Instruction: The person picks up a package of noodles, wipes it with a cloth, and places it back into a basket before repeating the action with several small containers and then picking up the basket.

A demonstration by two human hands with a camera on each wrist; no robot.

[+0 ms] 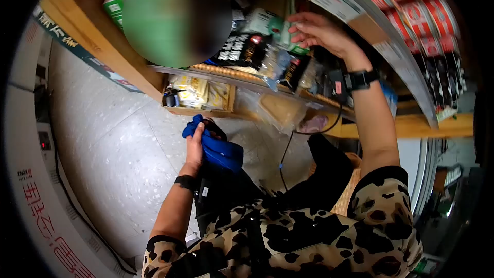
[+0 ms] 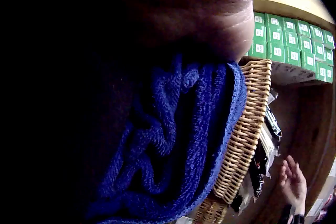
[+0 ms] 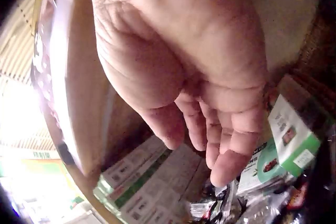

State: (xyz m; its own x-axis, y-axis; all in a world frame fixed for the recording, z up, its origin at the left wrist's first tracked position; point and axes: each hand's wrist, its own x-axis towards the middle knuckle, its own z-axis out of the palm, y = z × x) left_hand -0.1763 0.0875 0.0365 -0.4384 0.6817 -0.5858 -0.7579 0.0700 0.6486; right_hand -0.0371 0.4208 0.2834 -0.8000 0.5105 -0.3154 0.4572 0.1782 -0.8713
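A blue terry towel (image 1: 224, 153) hangs bunched from my left hand (image 1: 194, 149), which grips it low in front of the shelves. In the left wrist view, folds of the towel (image 2: 184, 145) fill the middle beneath the palm. My right hand (image 1: 327, 35) reaches over the shelf with loosely bent fingers and nothing between them. Below those fingers lie black printed packets (image 1: 242, 50) and clear plastic bags. The right wrist view has the right hand (image 3: 194, 71) above a green-and-white packet (image 3: 265, 166) and crumpled wrappers, its fingertips overlapping them.
A wicker basket (image 2: 244, 134) borders the packets on the shelf. Stacked green boxes (image 2: 291, 50) stand farther along. Red cans (image 1: 411, 13) line the right side. Below, a wooden box (image 1: 224, 98) holds yellow-white packets. A cable (image 1: 286, 157) hangs down from the right wrist.
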